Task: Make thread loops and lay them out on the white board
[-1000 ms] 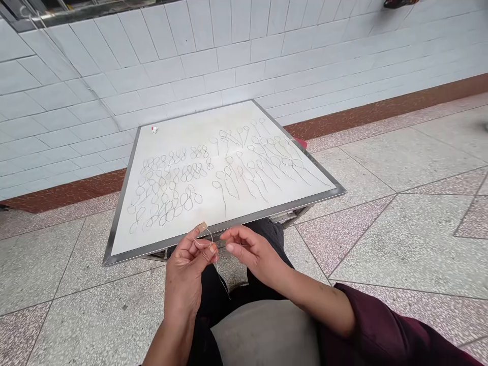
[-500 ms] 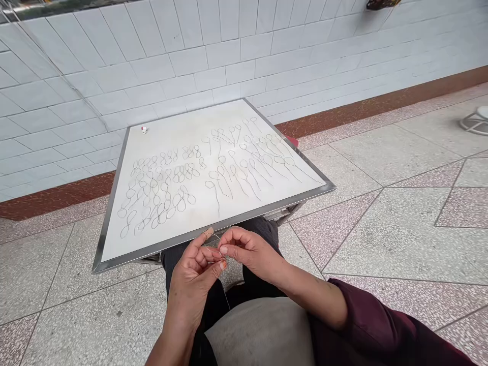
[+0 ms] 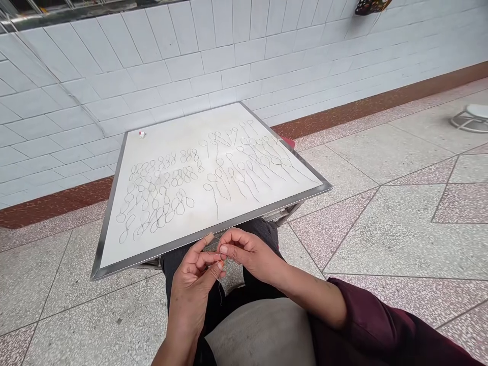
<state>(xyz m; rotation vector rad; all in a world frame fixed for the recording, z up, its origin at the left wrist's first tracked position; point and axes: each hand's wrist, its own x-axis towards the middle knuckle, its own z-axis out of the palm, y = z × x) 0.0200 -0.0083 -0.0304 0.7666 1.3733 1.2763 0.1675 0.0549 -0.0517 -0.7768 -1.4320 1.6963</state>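
Observation:
My left hand (image 3: 194, 284) and my right hand (image 3: 249, 254) meet just beyond my lap, below the table's near edge. Between their fingertips is a thin wire (image 3: 220, 295), its loose end hanging down over my dark trousers. My left thumb pinches it against a finger, while the index finger, wrapped in a tan band (image 3: 208, 238), stays extended with the strand running past it. My right thumb and index finger grip the same wire close beside. How the strand bends inside the fingers is partly hidden.
A white table (image 3: 183, 122) with a grey metal rim stands ahead. On its left lie rows of wires bent in double loops (image 3: 158, 223); on its right, single loops with long tails (image 3: 215, 198). A small white-and-red item (image 3: 142, 134) sits far left. Behind is a tiled wall (image 3: 213, 63).
The fingertips have drawn closer together, and the wire's open curve between them looks smaller. Its hanging tail has shifted slightly left. The view has tilted a little.

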